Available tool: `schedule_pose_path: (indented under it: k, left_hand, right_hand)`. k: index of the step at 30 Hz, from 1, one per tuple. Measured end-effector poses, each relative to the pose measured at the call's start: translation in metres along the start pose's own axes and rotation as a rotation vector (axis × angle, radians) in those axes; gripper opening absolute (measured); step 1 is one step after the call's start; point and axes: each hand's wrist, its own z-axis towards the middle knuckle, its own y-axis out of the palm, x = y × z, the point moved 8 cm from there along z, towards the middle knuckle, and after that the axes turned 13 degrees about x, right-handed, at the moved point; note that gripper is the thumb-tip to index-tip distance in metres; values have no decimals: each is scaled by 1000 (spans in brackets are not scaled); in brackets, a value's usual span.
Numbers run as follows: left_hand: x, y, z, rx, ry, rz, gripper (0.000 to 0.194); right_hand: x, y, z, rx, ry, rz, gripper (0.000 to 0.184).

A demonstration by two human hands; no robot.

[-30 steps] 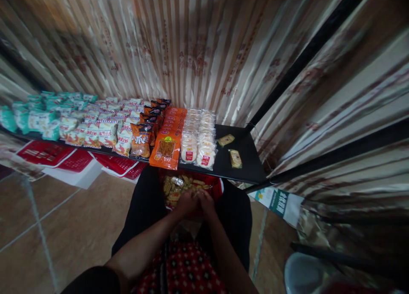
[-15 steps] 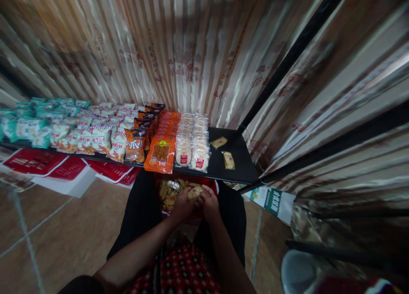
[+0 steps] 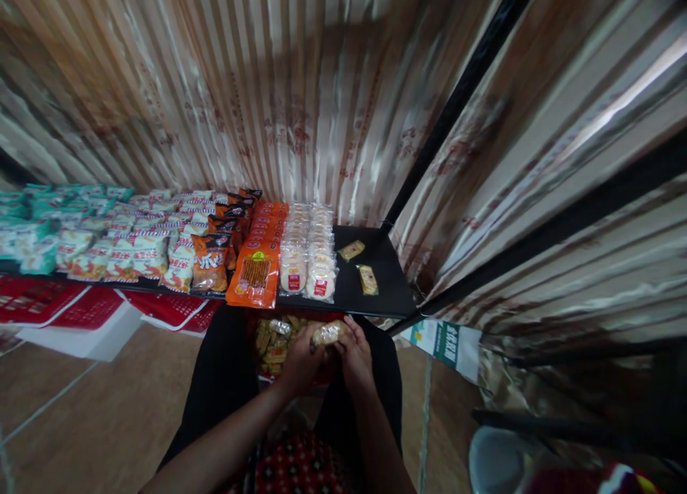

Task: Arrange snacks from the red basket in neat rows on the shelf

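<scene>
My left hand (image 3: 300, 361) and my right hand (image 3: 355, 354) meet over a red bag (image 3: 255, 322) of small wrapped snacks on my lap. Together they hold a small clear-wrapped snack packet (image 3: 328, 332), fingers closed on its ends. Just beyond it is the front edge of a black shelf (image 3: 391, 293). Two loose packets of the same kind (image 3: 368, 279) lie on the bare right end of the shelf.
Rows of snack bags cover the shelf: green (image 3: 26, 229), white-red (image 3: 144, 250), orange (image 3: 256, 265), and clear rice-cracker packs (image 3: 308, 261). A striped curtain (image 3: 268, 86) hangs behind. Red-and-white boxes (image 3: 80, 311) sit under the shelf. A pale bucket (image 3: 499, 458) stands at lower right.
Both hands have risen out of the red bag with one wrapped packet held between them. The view has tilted a little, so the shelf sits lower and further left.
</scene>
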Motion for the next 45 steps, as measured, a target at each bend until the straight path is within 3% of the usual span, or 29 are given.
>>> schedule_pose_path:
  k: [10, 23, 32, 45]
  left_hand:
    - [31, 10, 17, -20, 43, -42, 45]
    - [41, 21, 35, -38, 89, -4, 49]
    - [48, 30, 41, -19, 63, 3, 55]
    - [49, 48, 57, 49, 1, -116, 56]
  right_hand:
    - [-27, -6, 8, -71, -78, -42, 47]
    - [-39, -5, 10, 1, 13, 53, 46]
    - [-51, -10, 15, -22, -37, 32, 48]
    - [-53, -26, 34, -23, -160, 57, 34]
